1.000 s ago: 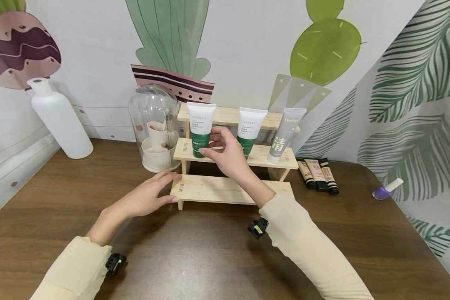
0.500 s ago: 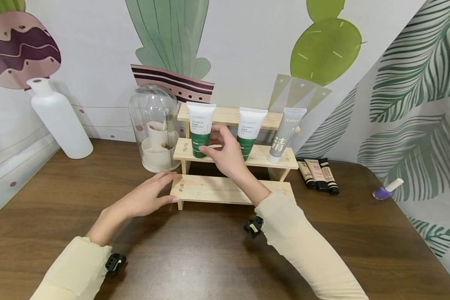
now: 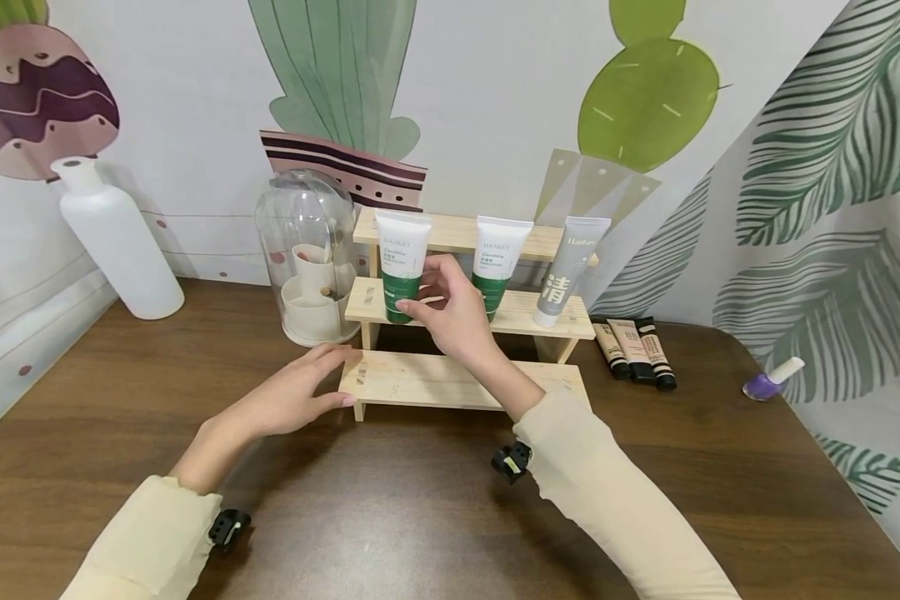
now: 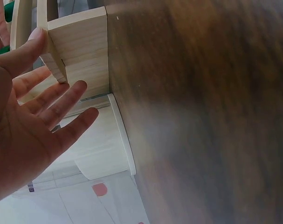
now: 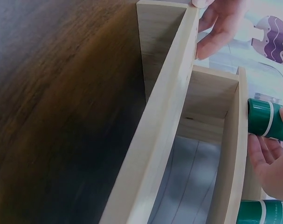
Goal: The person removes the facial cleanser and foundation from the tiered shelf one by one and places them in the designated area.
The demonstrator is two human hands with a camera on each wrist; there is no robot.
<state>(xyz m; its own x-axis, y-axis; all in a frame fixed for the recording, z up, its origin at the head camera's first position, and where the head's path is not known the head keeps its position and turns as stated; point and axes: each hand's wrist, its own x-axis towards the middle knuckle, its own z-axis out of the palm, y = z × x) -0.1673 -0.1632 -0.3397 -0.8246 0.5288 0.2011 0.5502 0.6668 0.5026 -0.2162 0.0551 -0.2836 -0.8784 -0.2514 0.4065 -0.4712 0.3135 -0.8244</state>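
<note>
right grip [image 3: 450,304]: clasps left green tube [image 3: 401,262], frame centre; now tilted versus 0.5 s ago, so lift-off starting
left grip [image 3: 300,392]: released, flat, still steadying wooden rack [image 3: 450,379]

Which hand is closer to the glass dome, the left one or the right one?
Left. The left hand rests on the shelf's lowest step, just below the glass dome; the right hand is farther right.

Upright green-white tube [image 3: 401,264] on middle shelf [image 3: 517,312]
</note>
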